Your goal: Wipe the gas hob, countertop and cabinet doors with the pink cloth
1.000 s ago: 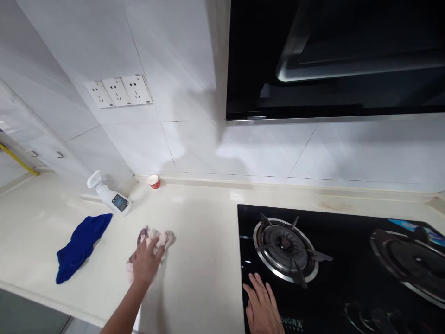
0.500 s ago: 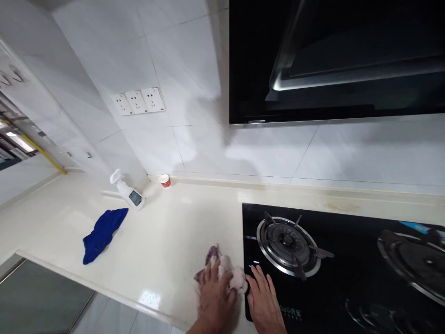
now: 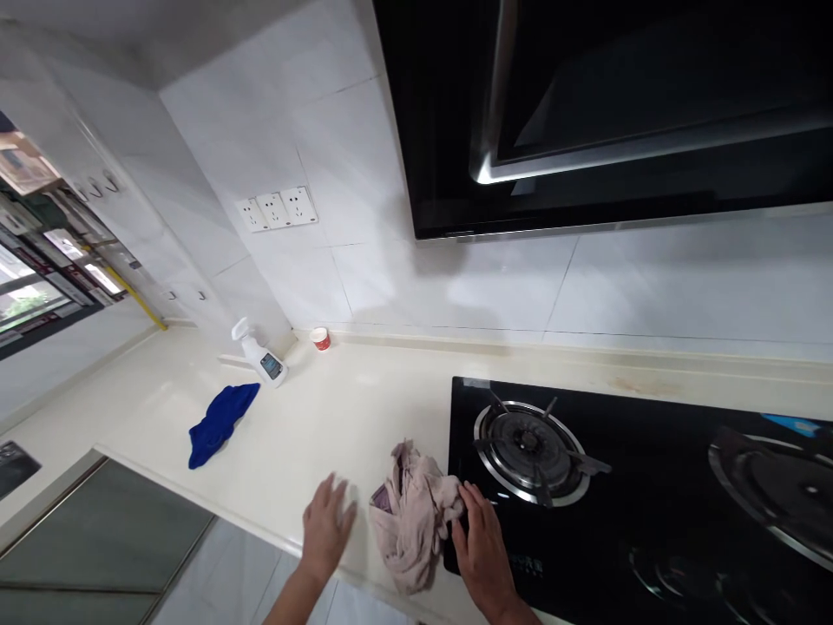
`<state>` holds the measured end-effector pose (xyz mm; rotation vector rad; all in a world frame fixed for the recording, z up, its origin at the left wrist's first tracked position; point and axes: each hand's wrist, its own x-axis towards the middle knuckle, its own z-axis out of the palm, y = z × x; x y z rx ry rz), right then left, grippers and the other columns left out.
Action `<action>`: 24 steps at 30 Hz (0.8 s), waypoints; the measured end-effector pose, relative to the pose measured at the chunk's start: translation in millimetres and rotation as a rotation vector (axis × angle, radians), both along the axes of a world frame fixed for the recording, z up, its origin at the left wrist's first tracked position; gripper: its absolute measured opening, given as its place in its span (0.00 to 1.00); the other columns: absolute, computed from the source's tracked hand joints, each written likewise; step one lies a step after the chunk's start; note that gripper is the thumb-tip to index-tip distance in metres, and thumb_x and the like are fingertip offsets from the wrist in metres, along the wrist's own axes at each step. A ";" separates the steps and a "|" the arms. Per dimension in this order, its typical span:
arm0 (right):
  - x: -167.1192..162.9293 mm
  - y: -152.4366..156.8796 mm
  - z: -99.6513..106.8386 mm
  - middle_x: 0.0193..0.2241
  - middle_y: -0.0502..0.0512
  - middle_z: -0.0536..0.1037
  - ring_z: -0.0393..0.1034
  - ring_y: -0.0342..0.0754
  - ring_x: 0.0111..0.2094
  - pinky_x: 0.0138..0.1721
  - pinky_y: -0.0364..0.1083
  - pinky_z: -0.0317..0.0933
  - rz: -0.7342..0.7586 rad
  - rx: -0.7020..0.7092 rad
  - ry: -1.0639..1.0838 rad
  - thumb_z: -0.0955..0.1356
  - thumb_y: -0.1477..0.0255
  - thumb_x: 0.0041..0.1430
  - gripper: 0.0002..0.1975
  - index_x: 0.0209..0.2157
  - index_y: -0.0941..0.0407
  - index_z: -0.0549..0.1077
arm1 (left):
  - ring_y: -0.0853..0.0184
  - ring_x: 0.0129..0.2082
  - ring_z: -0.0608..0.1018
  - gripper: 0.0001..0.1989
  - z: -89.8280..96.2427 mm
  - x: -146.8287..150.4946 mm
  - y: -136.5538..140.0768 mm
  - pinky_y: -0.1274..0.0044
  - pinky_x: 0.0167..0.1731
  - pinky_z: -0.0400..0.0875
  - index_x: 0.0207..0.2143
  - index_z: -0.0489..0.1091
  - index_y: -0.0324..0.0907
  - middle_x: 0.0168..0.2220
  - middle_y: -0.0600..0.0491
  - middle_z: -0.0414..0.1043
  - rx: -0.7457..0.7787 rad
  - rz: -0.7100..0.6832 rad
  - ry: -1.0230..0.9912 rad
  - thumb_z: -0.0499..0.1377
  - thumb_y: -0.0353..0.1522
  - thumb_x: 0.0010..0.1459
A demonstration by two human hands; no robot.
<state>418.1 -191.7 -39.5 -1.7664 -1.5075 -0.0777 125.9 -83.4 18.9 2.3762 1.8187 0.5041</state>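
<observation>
Head camera view: with the pink cloth as the dial's centre, your left hand (image 3: pixel 327 529) is at 9 o'clock, fingers spread, holding nothing and apart from the fabric; whether it touches the surface (image 3: pixel 338 408) below, you cannot tell. Your right hand (image 3: pixel 485 551), at 4 o'clock, lies over the cooktop's near left side, fingers close together, tips at the cloth's edge; you cannot tell whether they pinch it. Between your hands, the crumpled pink cloth (image 3: pixel 416 516) lies bunched on the surface, one end reaching the black cooktop (image 3: pixel 618 503) at 3 o'clock. Farther out, at 2 o'clock, is a gas burner (image 3: pixel 528 443). A blue cloth (image 3: pixel 225 424) lies at 10 o'clock, near a white spray bottle (image 3: pixel 262 358) just beyond it. At 11 o'clock, a red-and-white cup (image 3: pixel 320 338) sits near the wall, below three wall sockets (image 3: pixel 278 208). A black range hood (image 3: pixel 586 195) hangs at 1 o'clock.
</observation>
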 end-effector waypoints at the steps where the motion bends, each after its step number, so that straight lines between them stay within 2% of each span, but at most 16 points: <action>1: 0.7 -0.8 3.7 0.63 0.64 0.64 0.57 0.53 0.64 0.63 0.55 0.58 0.004 0.005 0.039 0.58 0.67 0.70 0.24 0.64 0.57 0.57 | 0.57 0.65 0.67 0.20 -0.6 -16.5 -1.3 0.60 0.58 0.68 0.58 0.71 0.49 0.65 0.47 0.65 -0.004 0.055 0.081 0.53 0.36 0.65; 4: -0.9 1.8 15.5 0.63 0.62 0.62 0.58 0.54 0.64 0.62 0.55 0.59 0.037 0.030 0.064 0.58 0.64 0.71 0.21 0.61 0.55 0.63 | 0.56 0.63 0.68 0.21 0.0 -41.2 -1.9 0.59 0.57 0.67 0.59 0.69 0.49 0.64 0.45 0.65 -0.034 0.074 0.237 0.52 0.38 0.66; 8: -20.7 21.1 23.7 0.63 0.59 0.64 0.56 0.57 0.65 0.63 0.59 0.56 0.171 -0.079 -0.088 0.61 0.60 0.69 0.23 0.61 0.51 0.67 | 0.55 0.59 0.70 0.22 3.9 -39.9 15.6 0.61 0.52 0.69 0.61 0.68 0.50 0.60 0.44 0.69 -0.015 -0.006 0.278 0.50 0.40 0.67; 11: -44.0 36.2 17.2 0.63 0.65 0.65 0.54 0.70 0.65 0.61 0.71 0.52 0.093 -0.204 -0.169 0.67 0.50 0.59 0.33 0.62 0.50 0.68 | 0.56 0.60 0.69 0.22 5.8 -46.2 35.5 0.62 0.55 0.67 0.60 0.68 0.53 0.60 0.46 0.69 0.013 -0.150 0.285 0.54 0.41 0.65; 13: -58.2 41.5 9.5 0.65 0.69 0.62 0.49 0.78 0.66 0.60 0.76 0.45 0.016 -0.231 -0.188 0.72 0.47 0.50 0.41 0.63 0.51 0.68 | 0.56 0.60 0.70 0.22 6.0 -57.4 47.2 0.62 0.56 0.67 0.60 0.68 0.55 0.60 0.47 0.69 0.058 -0.274 0.298 0.56 0.42 0.64; 15: -71.3 45.2 3.4 0.66 0.69 0.60 0.47 0.80 0.66 0.60 0.77 0.41 -0.035 -0.230 -0.189 0.74 0.49 0.46 0.44 0.63 0.49 0.67 | 0.56 0.59 0.70 0.24 4.9 -69.3 56.0 0.61 0.56 0.67 0.62 0.66 0.57 0.59 0.47 0.69 0.089 -0.379 0.303 0.56 0.43 0.64; 19: -106.5 67.8 6.4 0.66 0.67 0.60 0.49 0.79 0.65 0.58 0.77 0.43 -0.093 -0.249 -0.150 0.74 0.51 0.48 0.40 0.62 0.44 0.68 | 0.53 0.60 0.69 0.27 -2.0 -82.0 64.1 0.58 0.57 0.65 0.64 0.64 0.57 0.61 0.45 0.67 0.091 -0.469 0.272 0.57 0.47 0.63; 21: -131.5 89.4 14.7 0.67 0.65 0.58 0.48 0.80 0.65 0.57 0.77 0.44 -0.055 -0.298 -0.136 0.75 0.51 0.47 0.40 0.62 0.42 0.68 | 0.51 0.62 0.67 0.29 -7.0 -83.2 65.2 0.56 0.57 0.65 0.65 0.62 0.57 0.64 0.44 0.64 0.105 -0.480 0.257 0.57 0.49 0.62; 24: -167.2 119.5 27.0 0.68 0.62 0.56 0.49 0.76 0.66 0.58 0.75 0.47 0.081 -0.388 -0.127 0.75 0.56 0.49 0.36 0.61 0.42 0.68 | 0.52 0.67 0.61 0.28 -12.8 -83.7 66.6 0.57 0.59 0.62 0.65 0.61 0.56 0.69 0.45 0.57 0.140 -0.494 0.240 0.57 0.45 0.63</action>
